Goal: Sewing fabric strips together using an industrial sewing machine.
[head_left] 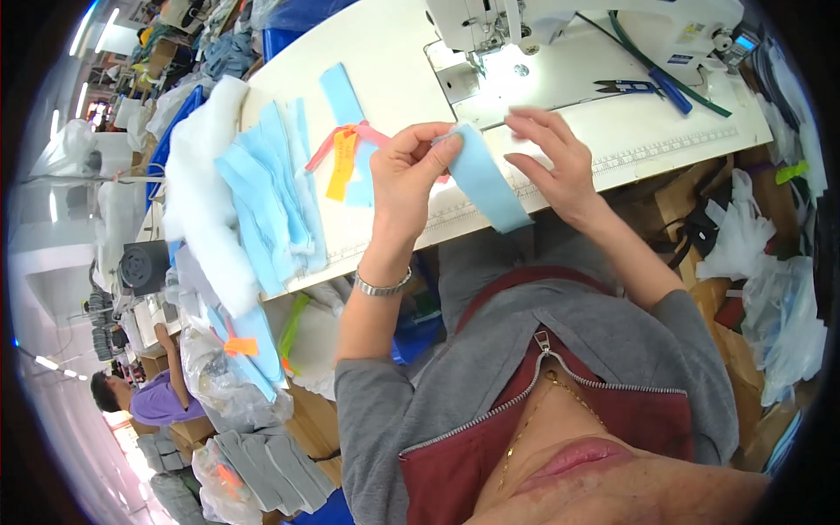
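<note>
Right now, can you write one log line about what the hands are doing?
left hand: pinches blue fabric strip | right hand: open, fingers by strip | behind: sewing machine

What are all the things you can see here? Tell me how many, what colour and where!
blue fabric strip: one, light blue, pinched in the left hand
sewing machine: one, white, top of table
table: one, white, under the machine
thread snips: one, blue-handled, right of the needle
fabric stack: one pile, light blue, left on table
white padding: one pile, left table edge
orange tag: one, beside the stack
left hand: grip shut on the strip
right hand: fingers open, at the strip
</note>
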Available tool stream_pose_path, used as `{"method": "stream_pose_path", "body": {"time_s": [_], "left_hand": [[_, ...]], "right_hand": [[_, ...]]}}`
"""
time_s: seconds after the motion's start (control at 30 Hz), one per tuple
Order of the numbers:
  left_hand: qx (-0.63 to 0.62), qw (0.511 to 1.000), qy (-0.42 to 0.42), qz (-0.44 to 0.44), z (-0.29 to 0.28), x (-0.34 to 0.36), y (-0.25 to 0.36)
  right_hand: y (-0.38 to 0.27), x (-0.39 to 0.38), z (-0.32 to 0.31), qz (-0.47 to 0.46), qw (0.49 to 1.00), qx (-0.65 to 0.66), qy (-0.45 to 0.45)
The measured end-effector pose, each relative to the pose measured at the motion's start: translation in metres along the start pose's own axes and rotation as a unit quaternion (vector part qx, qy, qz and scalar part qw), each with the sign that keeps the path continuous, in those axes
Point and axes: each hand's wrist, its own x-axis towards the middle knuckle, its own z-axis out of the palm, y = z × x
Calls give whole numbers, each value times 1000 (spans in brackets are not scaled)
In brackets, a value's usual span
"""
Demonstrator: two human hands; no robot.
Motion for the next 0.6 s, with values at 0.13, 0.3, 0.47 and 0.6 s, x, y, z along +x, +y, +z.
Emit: {"method": "stream_pose_path", "body": {"time_s": [0.13, 0.3, 0.47, 0.6], "left_hand": [[-74, 991, -44, -104, -8, 22, -6], [-91, 978, -79, -173, -11, 48, -17], [65, 977, -131, -155, -11, 88, -33], [332, 933, -141, 23, -5, 113, -49]], "right_hand": [[22, 31, 1, -280, 951, -133, 11], [39, 55, -5, -384, 906, -151, -91], [60, 71, -14, -389, 887, -178, -171], [77, 79, -14, -366, 866, -228, -252]]}}
